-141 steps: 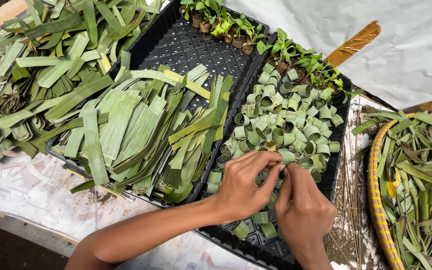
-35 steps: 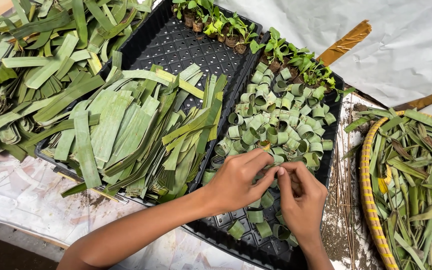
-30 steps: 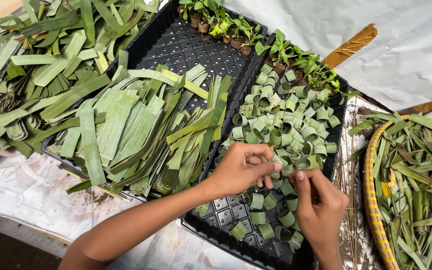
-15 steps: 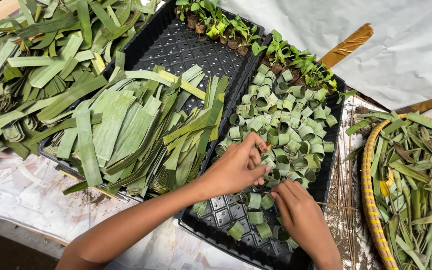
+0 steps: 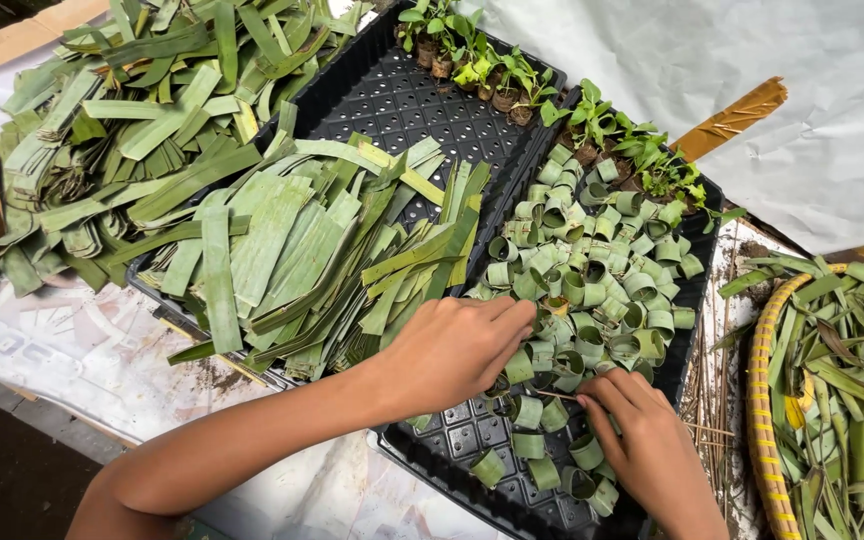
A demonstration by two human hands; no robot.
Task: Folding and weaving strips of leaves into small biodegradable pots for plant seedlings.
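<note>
Hands first: your left hand (image 5: 452,350) lies palm down over the near part of the right-hand black seedling tray (image 5: 697,300), fingers curled together and their tips buried among the rolled leaf rings (image 5: 592,290); whether they pinch one ring you cannot tell from this view. Your right hand (image 5: 652,450) sits just beside it, lower and to the right, fingertips drawn together at a thin stick-like sliver (image 5: 552,395) that runs between the two hands, close above a ring; its grip looks pressed together, though what exactly it nips is too small to make out. The green rings fill the middle of that tray in a loose heap, with a few standing singly in the cells at the near end, just beside your right wrist. At the tray's far end stand small green seedlings (image 5: 642,150) in a row. The left-hand black tray (image 5: 402,100) touches the first along its long side and carries a pile of flat cut leaf strips (image 5: 302,250); more strips lie heaped on the counter (image 5: 72,350) beyond its left edge. To your right, well apart from the hands, a round woven basket (image 5: 764,400) with a yellow rim holds narrow leaf scraps.
</note>
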